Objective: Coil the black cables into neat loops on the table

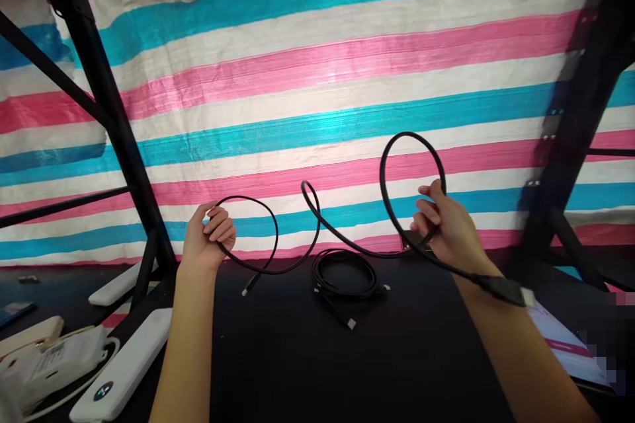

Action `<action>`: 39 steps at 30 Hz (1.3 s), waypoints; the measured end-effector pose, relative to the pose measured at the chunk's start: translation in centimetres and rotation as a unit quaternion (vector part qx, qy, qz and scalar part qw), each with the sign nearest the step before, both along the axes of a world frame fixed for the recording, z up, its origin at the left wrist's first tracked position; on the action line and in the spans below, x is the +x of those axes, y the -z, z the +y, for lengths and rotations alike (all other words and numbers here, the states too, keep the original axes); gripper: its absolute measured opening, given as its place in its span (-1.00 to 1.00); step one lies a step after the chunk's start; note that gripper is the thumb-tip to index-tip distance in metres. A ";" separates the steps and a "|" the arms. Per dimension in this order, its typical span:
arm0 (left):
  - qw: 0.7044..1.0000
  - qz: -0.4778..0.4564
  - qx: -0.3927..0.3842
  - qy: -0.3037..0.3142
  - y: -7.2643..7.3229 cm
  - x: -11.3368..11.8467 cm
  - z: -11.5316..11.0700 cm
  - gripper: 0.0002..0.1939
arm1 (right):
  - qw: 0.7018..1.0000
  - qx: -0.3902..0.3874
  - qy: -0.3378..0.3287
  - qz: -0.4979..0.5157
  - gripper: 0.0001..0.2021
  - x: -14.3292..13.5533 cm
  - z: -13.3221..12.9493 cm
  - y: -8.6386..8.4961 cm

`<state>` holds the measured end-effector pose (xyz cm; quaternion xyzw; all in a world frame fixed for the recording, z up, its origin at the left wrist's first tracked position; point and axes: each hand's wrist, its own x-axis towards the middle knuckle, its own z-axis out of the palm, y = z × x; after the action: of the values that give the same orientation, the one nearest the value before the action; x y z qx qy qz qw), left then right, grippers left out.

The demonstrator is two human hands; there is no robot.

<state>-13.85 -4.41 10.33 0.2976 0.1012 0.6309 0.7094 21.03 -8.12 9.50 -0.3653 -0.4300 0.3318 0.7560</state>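
A black USB cable [342, 236] hangs in loops between my two raised hands. My left hand [211, 234] is closed round one stretch of it, and a short end with a small metal plug [247, 289] dangles just to the right. My right hand [444, 221] pinches the other part, where a large loop stands above the fingers. From there the cable's larger USB plug [520, 294] hangs in front of my right forearm. Below, between the hands, a second black cable [347, 294] lies coiled on the dark table, its plug end pointing towards me.
White power banks [124, 363] and a white device with a cord [59, 363] lie at the left. A lit screen [565, 347] is at the right, partly behind my forearm. Black metal posts [106, 106] frame a striped sheet [337, 79] behind the table [322, 370].
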 end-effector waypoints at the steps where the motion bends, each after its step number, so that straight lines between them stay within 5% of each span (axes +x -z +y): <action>1: 1.000 -0.008 0.000 -0.006 0.1 -0.3 0.0 -0.73 | 1.000 -0.002 -0.003 0.001 -0.71 0.3 0.0 -0.2; 9: 0.984 -0.099 -0.052 -0.139 0.4 0.0 -0.2 -0.82 | 0.998 -0.023 -0.041 0.040 -0.73 1.4 0.1 -0.5; 15: 0.961 -0.093 -0.013 -0.261 -0.5 0.2 -1.5 -0.86 | 0.998 -0.030 -0.042 0.028 -0.70 1.7 -0.5 -1.1; 22: 0.943 -0.112 -0.051 -0.309 -0.4 -0.2 -1.6 -0.80 | 0.998 0.010 -0.032 0.048 -0.74 3.7 -2.5 -1.9; 31: 0.909 -0.039 -0.063 -0.409 -0.3 -0.1 -1.0 -0.77 | 0.995 0.054 0.038 0.078 -0.72 7.7 -2.7 -1.0; 39: 0.887 -0.033 -0.051 -0.458 -0.3 -1.3 -1.1 -0.78 | 0.997 0.017 0.054 0.056 -0.75 6.6 -4.0 -2.2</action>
<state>-15.20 -5.51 10.59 0.1606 0.2353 0.8890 0.3586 27.62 -12.16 11.68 -0.3557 -0.3720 0.3032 0.8020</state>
